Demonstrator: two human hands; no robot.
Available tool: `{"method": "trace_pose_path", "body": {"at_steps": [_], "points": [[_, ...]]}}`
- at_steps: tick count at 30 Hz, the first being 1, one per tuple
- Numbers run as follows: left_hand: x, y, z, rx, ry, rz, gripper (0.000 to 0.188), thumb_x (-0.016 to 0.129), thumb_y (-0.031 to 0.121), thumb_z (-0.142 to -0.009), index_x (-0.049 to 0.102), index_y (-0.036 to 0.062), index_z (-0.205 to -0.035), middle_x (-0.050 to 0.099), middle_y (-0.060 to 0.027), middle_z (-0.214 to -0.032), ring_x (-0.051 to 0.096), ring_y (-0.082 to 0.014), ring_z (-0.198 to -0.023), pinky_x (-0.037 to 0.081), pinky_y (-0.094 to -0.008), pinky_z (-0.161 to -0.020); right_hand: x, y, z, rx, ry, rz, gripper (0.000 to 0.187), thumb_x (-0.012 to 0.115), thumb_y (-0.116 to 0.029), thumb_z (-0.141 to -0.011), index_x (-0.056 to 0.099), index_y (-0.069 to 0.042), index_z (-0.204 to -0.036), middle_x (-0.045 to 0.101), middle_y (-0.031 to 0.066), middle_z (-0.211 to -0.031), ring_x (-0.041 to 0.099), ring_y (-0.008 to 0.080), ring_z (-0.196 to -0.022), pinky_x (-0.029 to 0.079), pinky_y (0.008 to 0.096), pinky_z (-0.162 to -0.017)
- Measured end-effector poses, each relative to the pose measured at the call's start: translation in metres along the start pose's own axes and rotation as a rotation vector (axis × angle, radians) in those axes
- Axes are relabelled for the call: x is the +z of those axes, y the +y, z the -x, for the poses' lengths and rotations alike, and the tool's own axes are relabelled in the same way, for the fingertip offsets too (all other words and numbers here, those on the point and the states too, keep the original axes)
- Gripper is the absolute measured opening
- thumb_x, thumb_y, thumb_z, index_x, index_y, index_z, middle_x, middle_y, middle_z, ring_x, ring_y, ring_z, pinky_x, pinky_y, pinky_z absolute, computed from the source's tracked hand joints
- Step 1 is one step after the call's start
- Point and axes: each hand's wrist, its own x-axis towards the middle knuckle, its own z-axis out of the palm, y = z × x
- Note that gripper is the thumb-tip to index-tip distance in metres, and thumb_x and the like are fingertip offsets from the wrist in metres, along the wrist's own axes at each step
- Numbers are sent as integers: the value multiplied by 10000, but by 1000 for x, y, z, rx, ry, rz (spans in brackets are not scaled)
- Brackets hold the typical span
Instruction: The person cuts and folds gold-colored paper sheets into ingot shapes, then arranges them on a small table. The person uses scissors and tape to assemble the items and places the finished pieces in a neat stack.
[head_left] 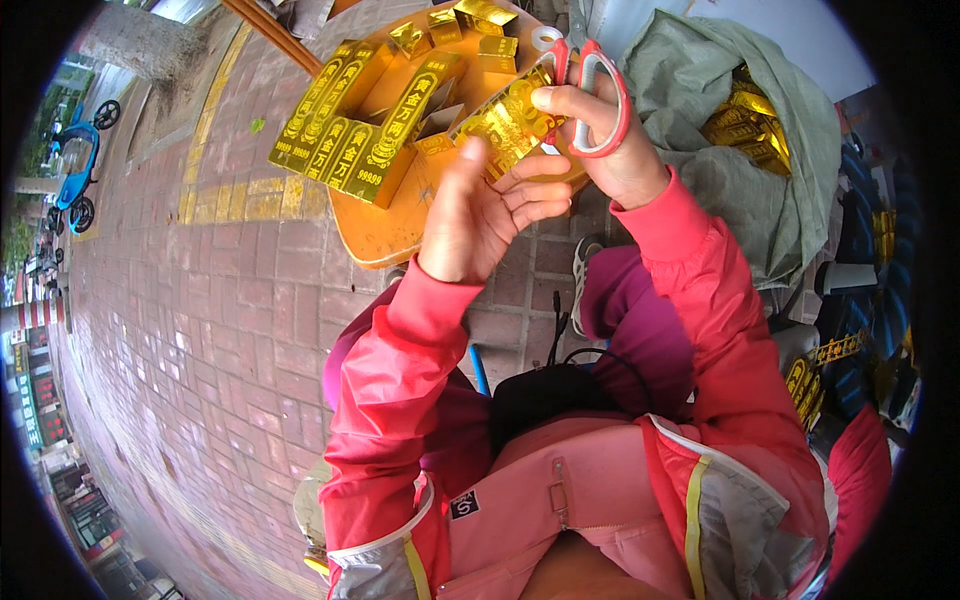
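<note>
My right hand (625,165) is closed, with a pair of scissors (612,125) hung on it by the red-and-white handles. Its thumb lies against a shiny gold printed sheet (508,125), apparently pinching it. Just left of that, my left hand (480,215) has its thumb and fingers apart below the sheet's near edge, with nothing visibly gripped. Beneath both hands is an orange wooden stool top (375,225). Long gold printed boxes (345,150) are joined in a group on its left part, and smaller gold box pieces (497,52) lie toward the back.
A white tape roll (546,38) sits at the stool's far edge. To the right, a grey-green sack (680,70) stands open with gold pieces (750,125) inside. Brick paving (240,330) spreads left, where a blue small bike (78,165) stands. My knees in purple trousers are close below the stool.
</note>
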Motion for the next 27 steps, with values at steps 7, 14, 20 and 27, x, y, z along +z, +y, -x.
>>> {"method": "trace_pose_path", "body": {"at_steps": [7, 14, 20, 27], "points": [[-1, 32, 5, 219, 285, -888, 530, 482, 457, -966, 586, -14, -1184, 622, -85, -1087, 572, -142, -921, 443, -292, -853, -15, -25, -2, 33, -245, 370, 305, 660, -130, -762, 563, -19, -1029, 539, -19, -869, 516, 75, -782, 405, 228, -670], [-1, 13, -1, 117, 210, -865, 137, 699, 116, -869, 656, -12, -894, 634, 12, -742, 529, -22, -660, 419, -175, -579, -16, -12, -4, -41, -456, 637, 285, 683, -213, -773, 607, 2, -944, 516, -14, -665, 482, 70, -607, 375, 231, -550], [1, 13, -7, 344, 323, -753, 104, 688, 96, -875, 655, 0, -853, 618, 26, -716, 480, -7, -614, 377, -176, -537, -6, -7, 4, -6, -248, 464, 287, 695, -212, -823, 593, 7, -978, 517, -12, -770, 488, 65, -699, 381, 222, -621], [-5, 18, -13, 477, 495, -559, 215, 694, 103, -873, 570, 68, -700, 522, 78, -656, 392, 2, -580, 302, -170, -515, 18, 4, 20, 90, -110, 370, 231, 677, -211, -847, 514, -58, -789, 426, -50, -657, 417, 42, -547, 334, 221, -488]]}}
